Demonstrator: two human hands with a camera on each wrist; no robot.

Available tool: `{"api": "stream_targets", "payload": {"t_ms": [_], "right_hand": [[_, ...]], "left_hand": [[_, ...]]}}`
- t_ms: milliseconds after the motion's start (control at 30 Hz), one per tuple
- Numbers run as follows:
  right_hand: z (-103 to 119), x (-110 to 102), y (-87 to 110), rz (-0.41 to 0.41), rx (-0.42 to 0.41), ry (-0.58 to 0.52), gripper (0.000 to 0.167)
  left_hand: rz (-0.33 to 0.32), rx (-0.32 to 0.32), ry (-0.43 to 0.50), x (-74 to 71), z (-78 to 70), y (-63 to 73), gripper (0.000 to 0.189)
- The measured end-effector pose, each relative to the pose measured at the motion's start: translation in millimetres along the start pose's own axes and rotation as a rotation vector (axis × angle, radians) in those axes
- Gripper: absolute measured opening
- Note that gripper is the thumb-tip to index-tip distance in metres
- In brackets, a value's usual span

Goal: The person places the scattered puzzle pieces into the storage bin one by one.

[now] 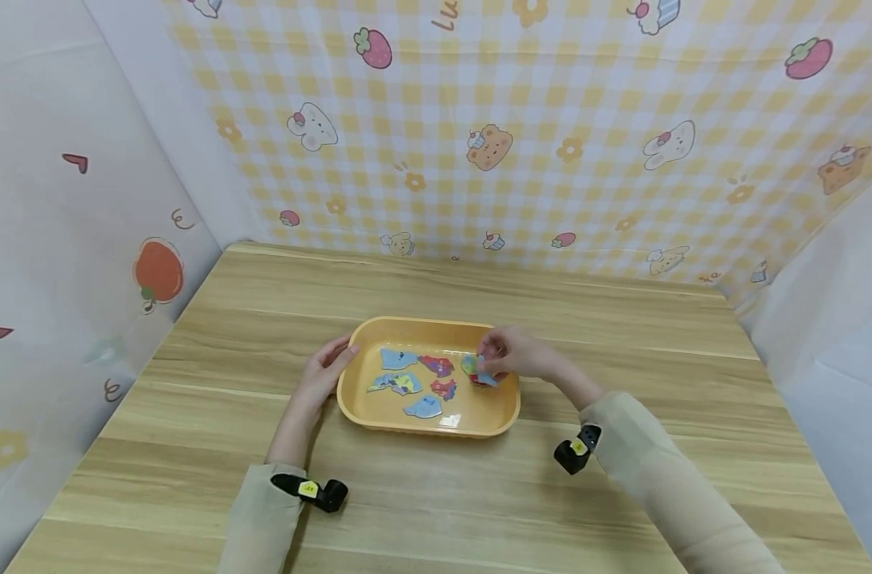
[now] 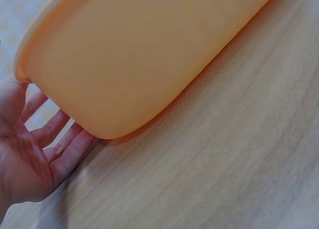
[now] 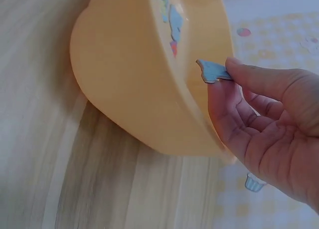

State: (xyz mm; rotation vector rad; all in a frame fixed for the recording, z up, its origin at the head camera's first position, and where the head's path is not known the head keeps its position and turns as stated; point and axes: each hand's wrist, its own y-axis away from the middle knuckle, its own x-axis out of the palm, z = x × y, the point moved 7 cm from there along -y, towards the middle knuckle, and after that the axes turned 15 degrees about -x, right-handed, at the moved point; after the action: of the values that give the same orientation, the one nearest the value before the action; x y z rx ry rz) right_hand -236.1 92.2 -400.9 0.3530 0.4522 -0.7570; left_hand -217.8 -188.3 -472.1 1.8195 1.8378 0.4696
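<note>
— Right hand (image 1: 525, 356)?
— Centre of frame, pinching blue puzzle piece (image 3: 213, 71) over right end of yellow tray (image 1: 436, 426)

— And left hand (image 1: 326, 372)?
— Left of centre, fingers straight against tray's left wall; more pieces (image 1: 407, 383) inside, wooden table (image 1: 192, 383) below

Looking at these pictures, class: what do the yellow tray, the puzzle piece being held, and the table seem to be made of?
Yellow tray: likely plastic, smooth, moulded rounded corners, faint sheen.
Puzzle piece: probably cardboard or thin wood, flat, pale plain back, thick cut edge, pinched by the right hand.
Table: wood or wood-look laminate, matte, visible grain.
</note>
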Motion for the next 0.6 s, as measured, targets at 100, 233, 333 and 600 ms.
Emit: {"api": "stream_targets", "payload": {"t_ms": [100,233,333,600], "right_hand": [[2,10,-5.1,0.041,0.021,0.024,0.02],[5,24,-9.9,0.106,0.019,0.077,0.014],[4,34,-12.5,0.156,-0.001,0.147,0.01],[0,49,-16.2,0.211,0.0,0.258,0.006]], "left_hand": [[0.001,0.002,-0.005,-0.6,0.3,-0.2,0.059],[0.001,0.003,-0.008,-1.1,0.4,-0.7,0.059],[0.001,0.006,-0.009,-1.1,0.3,-0.9,0.059],[0.009,0.003,-0.002,-0.5,1.6,-2.0,0.058]]}}
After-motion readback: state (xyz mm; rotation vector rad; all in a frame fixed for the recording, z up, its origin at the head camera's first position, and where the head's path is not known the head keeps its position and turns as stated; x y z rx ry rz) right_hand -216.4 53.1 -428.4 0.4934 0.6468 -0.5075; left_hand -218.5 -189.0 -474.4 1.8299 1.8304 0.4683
